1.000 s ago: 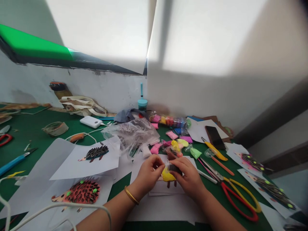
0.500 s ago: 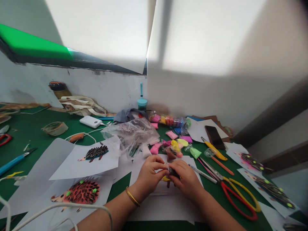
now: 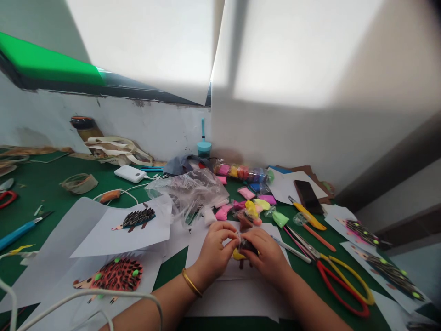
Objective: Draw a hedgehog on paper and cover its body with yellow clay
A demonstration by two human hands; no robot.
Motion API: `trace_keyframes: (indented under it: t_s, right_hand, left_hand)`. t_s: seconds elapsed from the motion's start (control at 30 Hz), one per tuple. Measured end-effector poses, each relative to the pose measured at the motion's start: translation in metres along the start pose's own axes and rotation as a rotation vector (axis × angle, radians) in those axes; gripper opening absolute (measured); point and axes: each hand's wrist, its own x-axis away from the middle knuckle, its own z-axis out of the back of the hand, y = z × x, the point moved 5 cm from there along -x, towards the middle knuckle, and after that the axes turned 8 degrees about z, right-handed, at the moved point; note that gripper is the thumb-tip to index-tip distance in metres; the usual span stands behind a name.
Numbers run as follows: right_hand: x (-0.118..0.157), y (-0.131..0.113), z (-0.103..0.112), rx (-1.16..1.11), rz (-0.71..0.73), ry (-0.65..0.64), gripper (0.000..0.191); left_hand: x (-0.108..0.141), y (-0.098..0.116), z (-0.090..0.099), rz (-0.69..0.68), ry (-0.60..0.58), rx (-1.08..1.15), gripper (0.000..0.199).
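Observation:
Both hands meet above white paper [image 3: 220, 294] in the middle of the table. Between them is a small clear plastic packet of dark clay [image 3: 248, 245]. My left hand [image 3: 217, 246] pinches the clear plastic end of it with thumb and forefinger. My right hand [image 3: 267, 253] is closed around the dark part from the other side. Beneath the fingers shows a yellow clay shape [image 3: 237, 255] with brown legs, lying on the paper and partly hidden. A brown clay packet [image 3: 245, 220] lies just beyond the hands.
Several colourful clay packets [image 3: 223, 212] lie ahead, beside a crumpled plastic bag [image 3: 189, 191]. To the right are red-and-yellow scissors [image 3: 341, 280], a yellow cutter [image 3: 310, 216] and a phone [image 3: 308, 196]. Hedgehog pictures [image 3: 120, 273] lie at both sides. A white cable [image 3: 103, 293] crosses the lower left.
The fingertips have shifted slightly at the packet, and more of its clear plastic end and the yellow shape below shows. Both hands keep their grip.

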Motion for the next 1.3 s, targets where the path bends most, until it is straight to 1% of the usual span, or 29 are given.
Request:
trace_keyframes:
  t_s: [0.07,0.17,0.37,0.47,0.6,0.77,0.9,1.03,1.2,1.3]
  right_hand:
    - [0.0,0.0,0.002,-0.005,-0.007,0.017,0.019]
    - [0.001,0.002,0.003,-0.016,-0.027,0.03,0.022]
    - [0.003,0.006,0.0,-0.04,-0.071,0.003,0.022]
    - [0.005,0.007,-0.001,-0.047,-0.076,0.018,0.024]
    - [0.006,0.008,0.0,-0.064,-0.086,0.044,0.023]
    - [0.005,0.007,0.0,-0.079,-0.103,0.036,0.024]
    - [0.005,0.007,0.0,-0.1,-0.119,0.043,0.024]
    - [0.005,0.009,0.001,-0.119,-0.135,0.042,0.023]
    - [0.006,0.01,0.001,-0.126,-0.148,0.037,0.024]
    - [0.006,0.011,0.002,-0.124,-0.149,0.048,0.025]
  left_hand:
    - [0.0,0.0,0.002,-0.011,0.022,0.0,0.007]
    - [-0.001,-0.001,0.004,-0.02,0.025,0.006,0.008]
    - [-0.004,-0.007,0.006,-0.002,0.036,0.051,0.007]
    - [-0.005,-0.005,0.006,-0.006,0.018,0.076,0.007]
    - [-0.004,-0.002,0.005,-0.001,-0.02,0.107,0.012]
    - [-0.004,-0.008,0.004,0.058,-0.037,0.133,0.025]
    - [-0.005,-0.012,0.006,0.108,-0.03,0.156,0.03]
    - [-0.009,-0.016,0.008,0.21,-0.032,0.272,0.028]
    - [-0.01,-0.018,0.003,0.336,-0.074,0.442,0.024]
    - [-0.01,-0.018,0.002,0.35,-0.084,0.468,0.021]
